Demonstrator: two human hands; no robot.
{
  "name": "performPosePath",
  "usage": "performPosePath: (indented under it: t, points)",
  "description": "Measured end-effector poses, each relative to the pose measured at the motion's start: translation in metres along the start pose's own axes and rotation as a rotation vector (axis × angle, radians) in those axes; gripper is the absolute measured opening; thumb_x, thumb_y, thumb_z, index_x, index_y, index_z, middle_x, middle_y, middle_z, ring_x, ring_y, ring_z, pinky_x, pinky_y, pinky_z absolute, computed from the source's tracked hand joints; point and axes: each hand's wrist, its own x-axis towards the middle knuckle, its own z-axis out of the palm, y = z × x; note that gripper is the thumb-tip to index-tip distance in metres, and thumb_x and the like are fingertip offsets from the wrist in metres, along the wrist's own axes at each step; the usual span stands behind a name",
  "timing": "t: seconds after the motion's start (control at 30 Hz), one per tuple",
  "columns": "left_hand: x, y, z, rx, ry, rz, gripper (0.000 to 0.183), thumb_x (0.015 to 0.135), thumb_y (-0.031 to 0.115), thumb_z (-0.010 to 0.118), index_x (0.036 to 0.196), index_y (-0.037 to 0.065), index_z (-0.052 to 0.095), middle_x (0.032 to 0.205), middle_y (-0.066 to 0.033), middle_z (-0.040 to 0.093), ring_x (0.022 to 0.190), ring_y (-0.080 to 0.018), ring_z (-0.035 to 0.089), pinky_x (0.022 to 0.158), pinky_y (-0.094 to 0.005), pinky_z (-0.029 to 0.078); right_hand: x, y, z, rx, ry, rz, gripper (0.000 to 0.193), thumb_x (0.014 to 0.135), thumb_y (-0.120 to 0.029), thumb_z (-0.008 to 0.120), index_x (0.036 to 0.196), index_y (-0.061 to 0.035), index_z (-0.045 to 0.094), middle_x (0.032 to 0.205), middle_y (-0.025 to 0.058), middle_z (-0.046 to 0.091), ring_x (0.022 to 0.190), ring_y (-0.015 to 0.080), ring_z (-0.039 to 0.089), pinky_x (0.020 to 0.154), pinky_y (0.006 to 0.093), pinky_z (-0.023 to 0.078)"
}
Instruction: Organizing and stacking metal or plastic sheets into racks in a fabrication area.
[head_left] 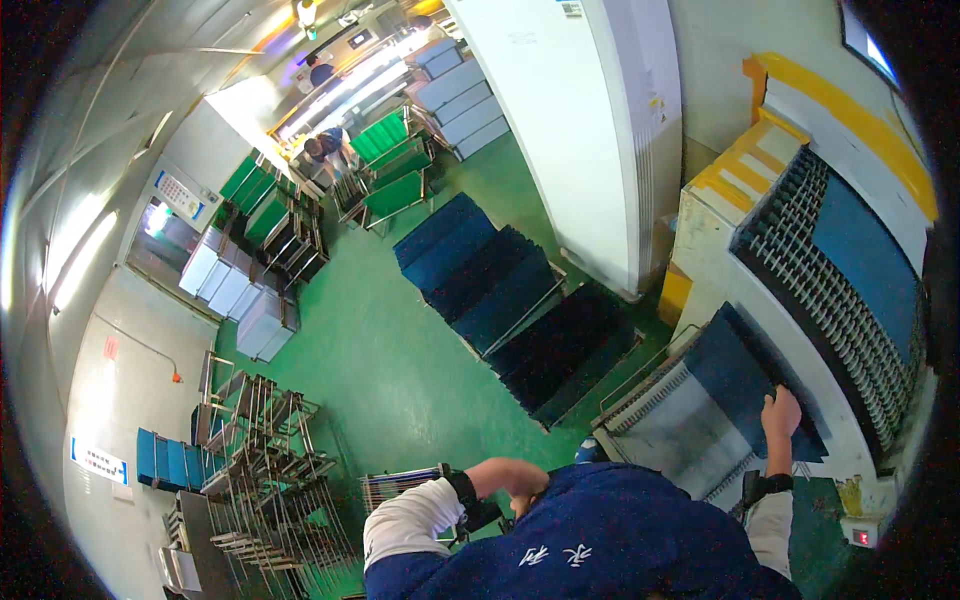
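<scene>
My right hand (781, 413) is closed on the edge of a dark blue panel (735, 375), a thin flat sheet. The panel leans at the far end of a slotted metal rack (655, 425) with toothed sides, beside the conveyor. My left hand (522, 496) is bent in close to the front of my body. Its fingers are mostly hidden, so what they do cannot be made out.
To the right runs a conveyor (830, 290) of dark rollers carrying a blue panel (870, 250). Racks of dark blue panels (510, 280) stand ahead on the green floor (400, 350). A tall white cabinet (570, 130) rises behind them. Empty metal racks (265, 450) crowd the left.
</scene>
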Motion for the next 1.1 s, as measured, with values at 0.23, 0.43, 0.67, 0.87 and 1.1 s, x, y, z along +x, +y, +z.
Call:
performPosePath:
  t: [0.23, 0.43, 0.67, 0.87, 1.1]
  points:
    - [-0.01, 0.03, -0.008, 0.035, 0.03, 0.039, 0.041, 0.049, 0.013, 0.083, 0.084, 0.005, 0.064, 0.068, -0.0077, 0.065, 0.06, -0.018, 0.06, 0.052, -0.0349, 0.048, 0.001, 0.0, 0.0, 0.0, 0.003, -0.019, 0.033, 0.078, -0.02, 0.065, 0.106, -0.0026, 0.059, 0.1, 0.0162, 0.062, 0.091, 0.0319, 0.061, 0.077, 0.0412, 0.048]
    - [0.007, 0.004, 0.0, -0.621, -0.129, -0.218, 0.046, 0.054, 0.005, 0.076, 0.096, 0.007, 0.06, 0.088, 0.0036, 0.064, 0.077, -0.012, 0.051, 0.069, -0.0328, 0.045, -0.001, -0.003, -0.006, 0.004, -0.053, 0.023, 0.036, 0.08, -0.02, 0.064, 0.11, -0.0011, 0.059, 0.104, 0.0165, 0.062, 0.096, 0.0321, 0.059, 0.081, 0.0405, 0.047]
    - [-0.005, 0.023, -0.007, -0.039, -0.062, -0.061, 0.049, 0.054, 0.003, 0.077, 0.1, 0.007, 0.059, 0.093, 0.0009, 0.065, 0.08, -0.0136, 0.053, 0.07, -0.0319, 0.046, -0.002, -0.013, -0.02, -0.002, -0.089, 0.03, 0.036, 0.08, -0.02, 0.064, 0.11, -0.0012, 0.058, 0.105, 0.0166, 0.062, 0.097, 0.0319, 0.059, 0.081, 0.0406, 0.046]
    - [-0.009, 0.035, -0.008, -0.03, 0.007, 0.006, 0.038, 0.049, 0.009, 0.082, 0.084, 0.002, 0.067, 0.074, -0.0126, 0.067, 0.063, -0.0201, 0.064, 0.055, -0.0347, 0.052, -0.002, -0.008, -0.015, 0.017, -0.086, 0.036, 0.035, 0.08, -0.019, 0.064, 0.11, -0.0012, 0.058, 0.103, 0.017, 0.062, 0.096, 0.0327, 0.059, 0.08, 0.0406, 0.047]
    - [-0.011, 0.045, -0.017, -0.064, -0.102, -0.048, 0.045, 0.053, 0.01, 0.082, 0.094, 0.006, 0.065, 0.085, -0.0046, 0.066, 0.072, -0.0167, 0.059, 0.066, -0.0336, 0.05, -0.001, -0.005, -0.008, -0.005, -0.084, 0.046, 0.035, 0.08, -0.019, 0.064, 0.109, -0.001, 0.059, 0.104, 0.0172, 0.062, 0.095, 0.0329, 0.059, 0.079, 0.0404, 0.047]
